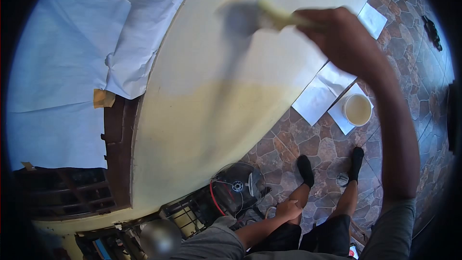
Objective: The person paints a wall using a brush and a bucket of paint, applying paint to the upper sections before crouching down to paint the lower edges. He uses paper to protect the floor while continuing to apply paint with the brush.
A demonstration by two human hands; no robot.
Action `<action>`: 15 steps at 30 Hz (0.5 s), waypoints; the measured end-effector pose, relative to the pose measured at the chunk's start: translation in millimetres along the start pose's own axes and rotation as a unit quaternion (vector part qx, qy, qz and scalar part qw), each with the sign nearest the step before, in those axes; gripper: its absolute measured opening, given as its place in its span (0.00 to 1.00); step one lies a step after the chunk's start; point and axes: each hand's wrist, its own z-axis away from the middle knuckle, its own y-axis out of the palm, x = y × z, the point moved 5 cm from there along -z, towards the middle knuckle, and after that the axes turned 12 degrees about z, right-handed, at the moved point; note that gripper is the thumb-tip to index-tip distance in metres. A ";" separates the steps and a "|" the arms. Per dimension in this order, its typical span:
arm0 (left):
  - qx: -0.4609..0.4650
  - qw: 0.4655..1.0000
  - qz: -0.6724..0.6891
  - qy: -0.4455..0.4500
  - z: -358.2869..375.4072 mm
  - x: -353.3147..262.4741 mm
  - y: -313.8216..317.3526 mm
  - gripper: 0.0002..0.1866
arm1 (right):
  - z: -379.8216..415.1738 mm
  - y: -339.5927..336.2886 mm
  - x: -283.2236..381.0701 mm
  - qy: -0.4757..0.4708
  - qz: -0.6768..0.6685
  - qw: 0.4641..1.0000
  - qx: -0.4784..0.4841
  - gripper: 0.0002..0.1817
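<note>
My right hand (332, 33) is closed around the yellowish handle of a wide paintbrush (274, 15), held up in front of the wall. The bristles are blurred and lie against or very near the wall. Around them the wall (192, 62) is whitish; lower down it is yellower. A brush-shaped shadow falls below. My left hand (288, 210) is lowered beside my knee, its fingers curled; whether it holds anything is too small to tell. On a white sheet on the floor stands a round tub (357, 110) of cream-coloured paint.
White paper (62, 58), taped, covers a dark wooden frame (120, 130) on the left. Sheets of paper (313, 101) lie on the stone-patterned floor along the wall. A black fan-like object (238, 186) and a cluttered rack (185, 221) stand below. A dark object (431, 33) lies far right.
</note>
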 end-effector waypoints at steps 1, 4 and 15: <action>-0.017 1.000 -0.010 0.009 -2.2 3.3 2.0 0.23 | -5.6 -8.6 -20.6 0.007 -0.001 0.999 -0.053 0.11; -0.028 0.999 -0.022 0.020 -3.2 5.2 6.3 0.21 | -20.4 -19.0 -90.3 0.116 0.087 0.989 0.001 0.16; 0.032 0.999 -0.025 -0.014 3.6 1.1 12.0 0.27 | -27.5 -1.2 -34.2 0.118 0.135 0.972 -0.151 0.16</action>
